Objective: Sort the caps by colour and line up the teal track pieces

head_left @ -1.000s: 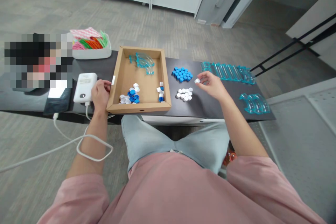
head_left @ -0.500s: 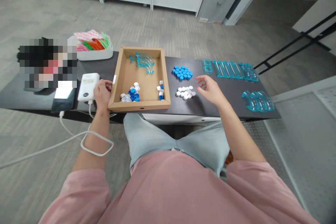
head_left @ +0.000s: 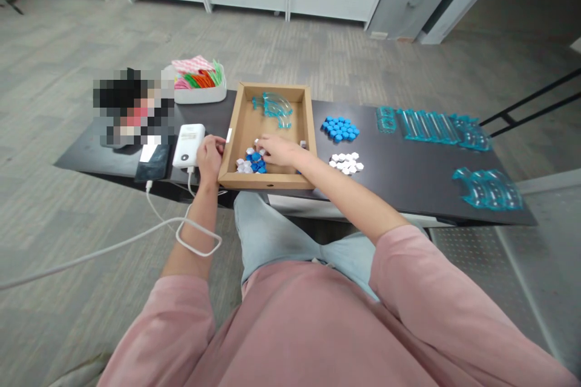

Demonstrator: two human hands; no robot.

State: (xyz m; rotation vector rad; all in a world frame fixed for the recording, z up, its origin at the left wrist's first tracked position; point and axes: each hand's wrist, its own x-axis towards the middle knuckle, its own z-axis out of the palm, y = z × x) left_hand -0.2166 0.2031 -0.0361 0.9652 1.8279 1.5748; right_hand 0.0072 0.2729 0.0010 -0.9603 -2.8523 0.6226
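My right hand (head_left: 278, 150) reaches into the shallow cardboard box (head_left: 267, 181), its fingers closed at a small white hexagonal piece (head_left: 256, 142). Just below the fingertips lies a heap of white pieces (head_left: 245, 166) and blue pieces (head_left: 256, 162). My left hand (head_left: 211, 156) is curled against the box's left wall and steadies it, some of its fingertips hidden. Clear teal curved tube pieces (head_left: 276, 107) lie at the far end of the box. My right wrist and forearm partly cover more small pieces in the box's right corner.
Right of the box, a blue piece cluster (head_left: 340, 129) and a white piece cluster (head_left: 347, 163) lie on the dark table (head_left: 399, 175). Teal straight tubes (head_left: 429, 127) and curved tubes (head_left: 489, 189) sit farther right. A power bank (head_left: 189, 146) with a cable stands left, near a white basket (head_left: 200, 95).
My right hand has moved left from beside the white cluster on the table into the box. My left hand stays at the box's left wall. The whole view has shifted.
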